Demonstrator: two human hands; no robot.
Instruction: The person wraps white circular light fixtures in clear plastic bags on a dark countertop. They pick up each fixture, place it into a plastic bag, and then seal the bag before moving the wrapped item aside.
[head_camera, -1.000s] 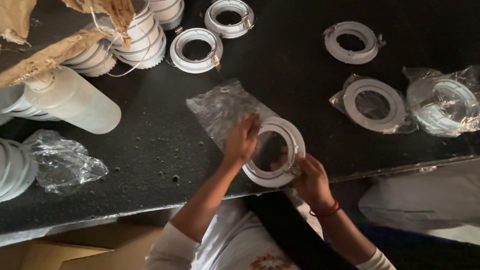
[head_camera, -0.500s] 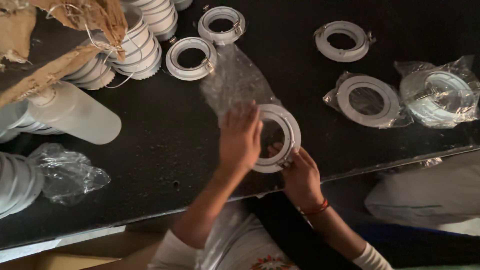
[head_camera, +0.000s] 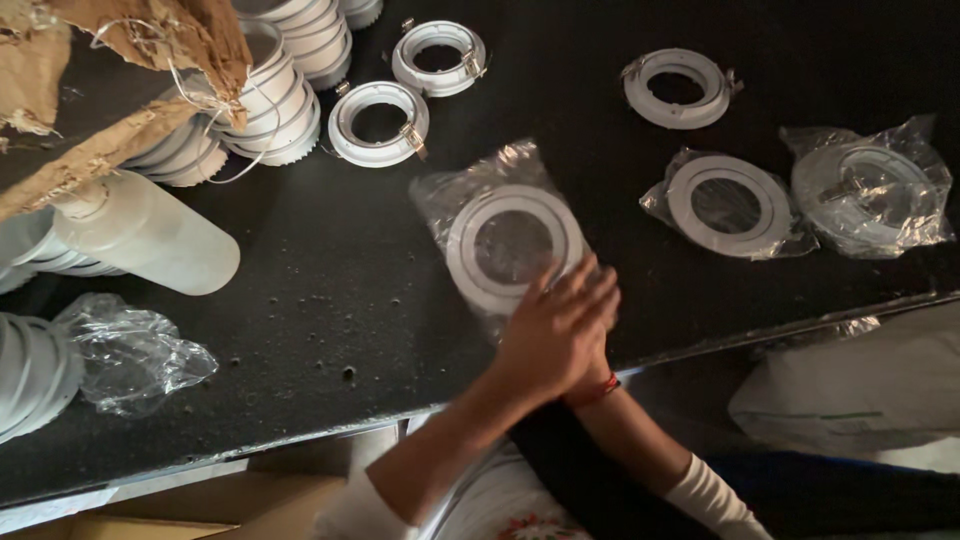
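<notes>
A white ring fitting (head_camera: 512, 245) lies inside a clear plastic bag (head_camera: 470, 195) on the black table (head_camera: 330, 310). My left hand (head_camera: 553, 335) rests at the bag's near edge, fingers together on the plastic and blurred. My right hand (head_camera: 600, 368) is almost wholly hidden under the left one; only its wrist with a red thread shows, so I cannot tell what it holds.
Two more bagged rings (head_camera: 727, 205) (head_camera: 868, 190) lie at the right. Bare rings (head_camera: 677, 88) (head_camera: 378, 122) (head_camera: 438, 57) sit at the back. A stack of rings (head_camera: 275, 95), torn cardboard (head_camera: 120, 90), a frosted bottle (head_camera: 150, 235) and a crumpled bag (head_camera: 130, 355) are at the left.
The ring was held up in both hands next to the bag; now it lies inside the bag on the table. Both hands have drawn back to the bag's near edge, left over right.
</notes>
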